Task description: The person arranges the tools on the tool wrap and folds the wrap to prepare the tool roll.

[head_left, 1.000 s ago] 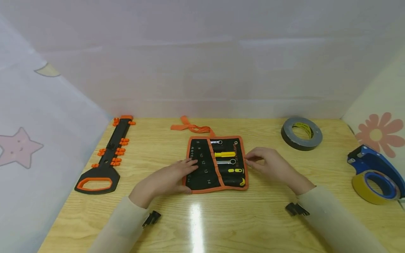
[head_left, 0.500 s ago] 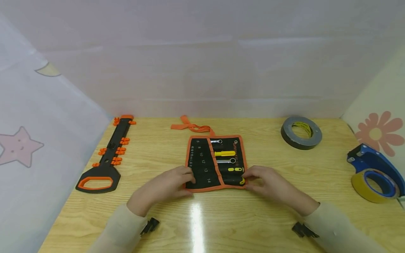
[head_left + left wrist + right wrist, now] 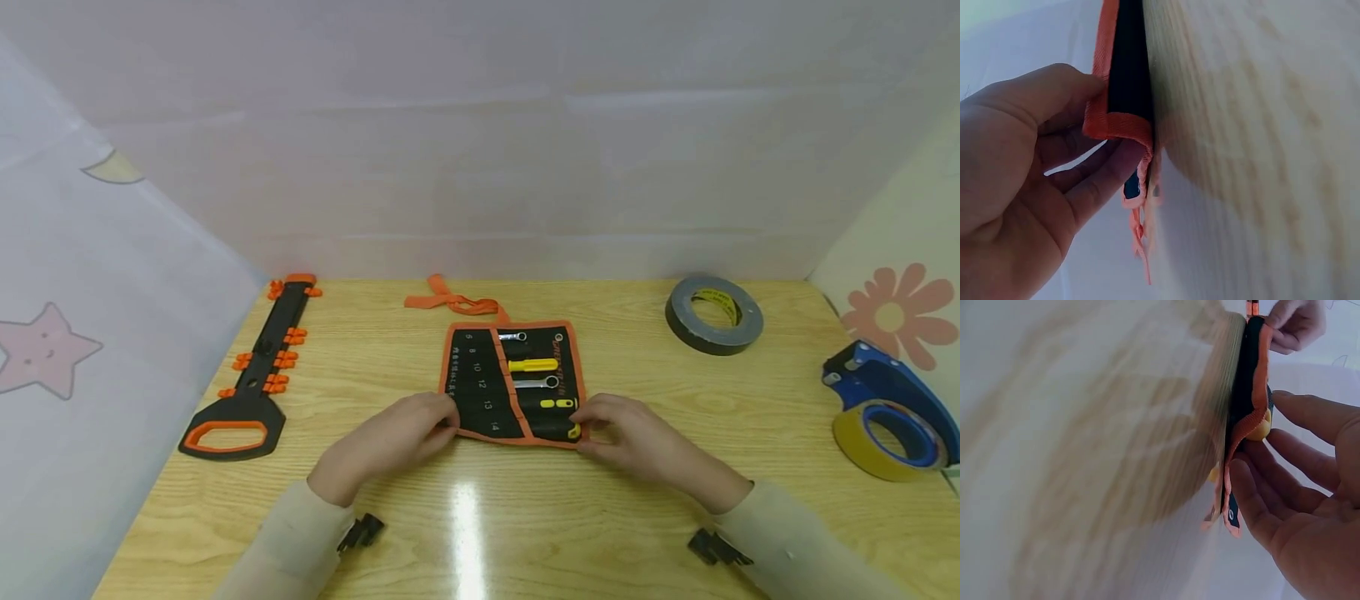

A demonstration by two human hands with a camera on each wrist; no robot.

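Observation:
A black tool pouch (image 3: 472,392) with orange trim lies unrolled in the middle of the table, its left column of pockets numbered. Two wrenches, one small (image 3: 513,337) and one larger (image 3: 536,382), and a yellow handle (image 3: 532,365) show in its pockets. Black-and-yellow handles (image 3: 557,403) sit nearer me. My left hand (image 3: 390,437) pinches the pouch's near left corner; in the left wrist view the orange edge (image 3: 1124,126) is raised between thumb and fingers. My right hand (image 3: 645,442) pinches the near right corner, beside a yellow tip (image 3: 1262,428).
To the left lies a black bar with an orange-lined handle (image 3: 232,425) and orange clips. A grey tape roll (image 3: 686,329) is at the back right. Farther right stands a blue tape dispenser (image 3: 892,371) with yellow tape (image 3: 862,442). Orange ties (image 3: 465,307) trail behind the pouch.
My right hand has come down from the middle of the pouch's right edge to its near corner. My left hand has slid nearer and grips the left corner, lifting the near edge slightly.

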